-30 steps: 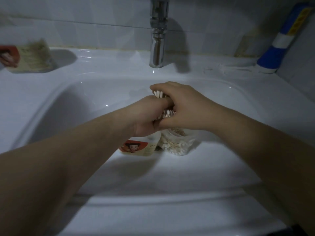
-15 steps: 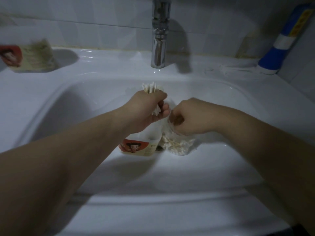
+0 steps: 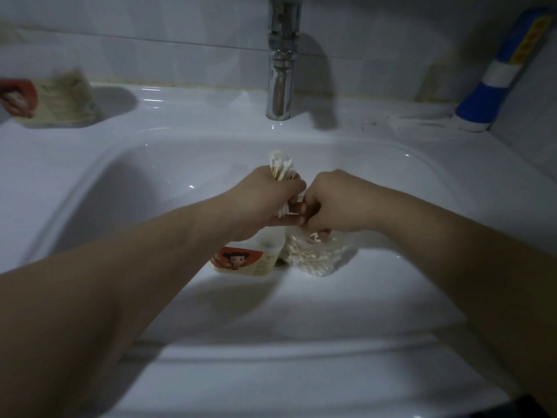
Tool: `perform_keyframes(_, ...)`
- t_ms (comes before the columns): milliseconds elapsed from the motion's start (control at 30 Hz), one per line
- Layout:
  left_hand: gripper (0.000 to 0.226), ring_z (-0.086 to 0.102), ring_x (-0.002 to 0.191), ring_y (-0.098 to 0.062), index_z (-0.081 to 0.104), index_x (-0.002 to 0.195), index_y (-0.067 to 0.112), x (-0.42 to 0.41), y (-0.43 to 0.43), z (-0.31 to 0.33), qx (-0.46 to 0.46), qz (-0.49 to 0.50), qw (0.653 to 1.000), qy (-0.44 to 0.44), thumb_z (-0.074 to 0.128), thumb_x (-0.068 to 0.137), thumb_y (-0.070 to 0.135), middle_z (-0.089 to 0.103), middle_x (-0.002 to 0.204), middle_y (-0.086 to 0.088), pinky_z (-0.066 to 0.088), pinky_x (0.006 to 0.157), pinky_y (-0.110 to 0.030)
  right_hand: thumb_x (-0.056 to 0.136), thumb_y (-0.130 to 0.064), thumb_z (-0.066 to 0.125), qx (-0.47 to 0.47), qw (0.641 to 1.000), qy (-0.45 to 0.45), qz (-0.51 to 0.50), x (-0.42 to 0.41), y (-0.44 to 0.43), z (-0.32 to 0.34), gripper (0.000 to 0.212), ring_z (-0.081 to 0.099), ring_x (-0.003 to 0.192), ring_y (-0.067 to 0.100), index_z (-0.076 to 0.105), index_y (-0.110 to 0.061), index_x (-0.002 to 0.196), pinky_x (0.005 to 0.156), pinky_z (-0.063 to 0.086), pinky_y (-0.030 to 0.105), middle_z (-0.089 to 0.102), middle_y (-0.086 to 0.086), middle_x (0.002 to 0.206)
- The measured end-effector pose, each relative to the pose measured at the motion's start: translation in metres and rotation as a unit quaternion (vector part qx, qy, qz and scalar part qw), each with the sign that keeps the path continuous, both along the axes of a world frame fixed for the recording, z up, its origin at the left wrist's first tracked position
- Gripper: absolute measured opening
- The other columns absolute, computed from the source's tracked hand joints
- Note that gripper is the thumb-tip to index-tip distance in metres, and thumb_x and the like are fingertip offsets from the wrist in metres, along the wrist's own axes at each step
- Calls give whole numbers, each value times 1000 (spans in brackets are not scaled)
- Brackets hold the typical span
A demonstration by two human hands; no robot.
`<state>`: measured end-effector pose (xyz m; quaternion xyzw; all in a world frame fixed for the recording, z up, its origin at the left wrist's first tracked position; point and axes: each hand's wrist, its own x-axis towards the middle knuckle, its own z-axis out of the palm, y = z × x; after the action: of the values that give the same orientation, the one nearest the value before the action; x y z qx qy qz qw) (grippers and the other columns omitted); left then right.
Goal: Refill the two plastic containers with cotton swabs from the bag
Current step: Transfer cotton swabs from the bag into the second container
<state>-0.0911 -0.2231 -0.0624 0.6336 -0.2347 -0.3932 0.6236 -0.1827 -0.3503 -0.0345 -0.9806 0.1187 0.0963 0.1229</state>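
My left hand (image 3: 265, 203) grips a bundle of cotton swabs (image 3: 281, 168), whose white tips stick up above my fist. Below it, on the sink's front ledge, stands a plastic container (image 3: 244, 260) with a red cartoon label. Right beside that sits the clear bag (image 3: 316, 257) with several swabs in it. My right hand (image 3: 337, 203) is curled at the bag's top, its fingers in or on the opening. A second labelled container (image 3: 45, 101), full of swabs, stands at the far left on the sink's back ledge.
A chrome tap (image 3: 281, 58) rises behind the white basin (image 3: 150, 182). A blue and white tube (image 3: 494, 86) leans in the back right corner against the tiled wall. The sink's front rim (image 3: 286, 351) lies between me and the containers.
My hands have come apart: the left lifted the swab bundle up and left, and the right dropped down to the bag's mouth. In the last half second little has moved.
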Motion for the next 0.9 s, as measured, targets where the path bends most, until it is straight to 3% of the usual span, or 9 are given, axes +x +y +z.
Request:
perform_keyframes(133,10,70,69,-19,60,91,8,-2,0,-1,36,-3,999,-25,56,100,6,62,79,-9,62,66,-32,81,-14,77,42,997,-57,-14,-5,-10,15,19,68,57,-4,77,-32,73,62,49,20,66,-23,55)
perform_keyframes(300,3,66,91,-21,59,100,11,-2,-3,-2,55,17,997,-46,60,100,14,63,103,-12,64,74,-37,79,-17,79,79,988,-126,-29,-15,-24,28,15,70,60,-1,80,-32,78,70,57,28,72,-12,60)
perform_keyframes(467,7,70,109,-24,62,101,12,-5,-4,-3,22,-28,999,-37,57,103,17,69,119,-15,62,86,-38,80,-15,82,150,969,-190,-48,-18,-27,31,16,73,64,1,80,-31,81,69,50,20,75,-10,65)
perform_keyframes(633,7,71,109,-21,64,102,10,-4,-2,-1,-38,-40,998,9,59,103,14,73,110,-9,61,89,-37,82,-14,81,177,963,-199,-37,-17,-24,32,17,74,67,3,81,-32,82,71,56,23,76,-10,69)
perform_keyframes(900,15,72,95,-15,66,103,14,-5,3,3,-47,-107,993,-21,52,105,10,76,103,-3,59,82,-32,80,-11,80,185,957,-219,-43,-14,-22,26,18,66,58,-7,79,-29,78,54,41,3,74,-12,65)
